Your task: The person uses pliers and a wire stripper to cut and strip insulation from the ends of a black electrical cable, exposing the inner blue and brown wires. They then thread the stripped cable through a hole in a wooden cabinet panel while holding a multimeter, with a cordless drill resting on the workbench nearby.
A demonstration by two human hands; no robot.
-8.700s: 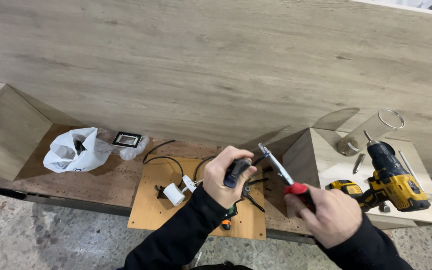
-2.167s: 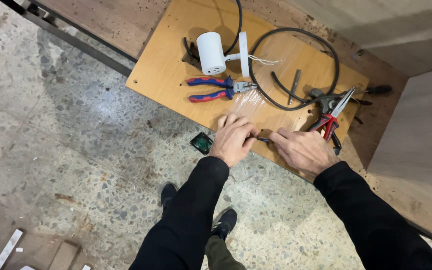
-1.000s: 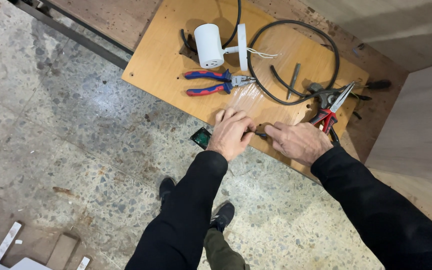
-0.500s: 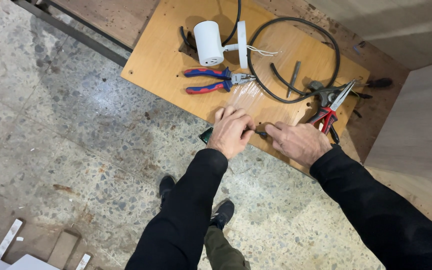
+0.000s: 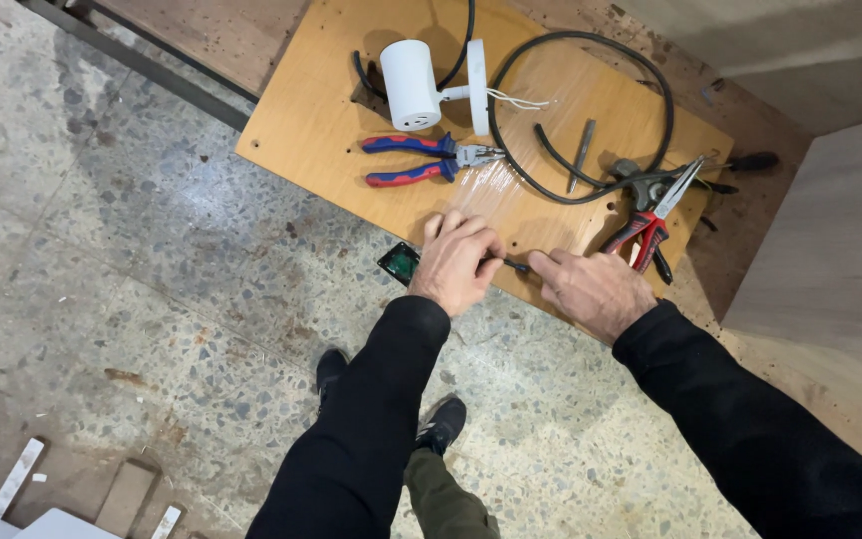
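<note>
Plywood, pale orange-brown and drilled with small holes, forms the low worktop (image 5: 331, 120) over which I have both hands placed. My left hand (image 5: 458, 262) sits at the near edge with its fingers curled into a loose fist around a thin dark metal rod (image 5: 514, 266), whose short end sticks out to the right of the knuckles; what kind of tool this is I cannot tell. My right hand (image 5: 591, 289) lies just beside it, fingers half bent, the forefinger stretched toward the rod's tip; whether it touches the rod I cannot tell, and it grips nothing that I can see. Under the left hand, overhanging the worktop edge, a small black-and-green rectangular part (image 5: 398, 264) shows.

Farther back on the worktop lie blue-and-red handled pliers (image 5: 419, 160), jaws pointing right, and beside them a strip of clear plastic film (image 5: 491, 185). A white cylindrical lamp fitting (image 5: 413, 83) with thin white wires rests at the far side, near a looped black cable (image 5: 591, 110). Right of the loop lie red-handled long-nose pliers (image 5: 650, 215), partly over another dark tool, and a short grey metal bar (image 5: 582, 153). Speckled stone floor (image 5: 152, 299) lies below.
</note>
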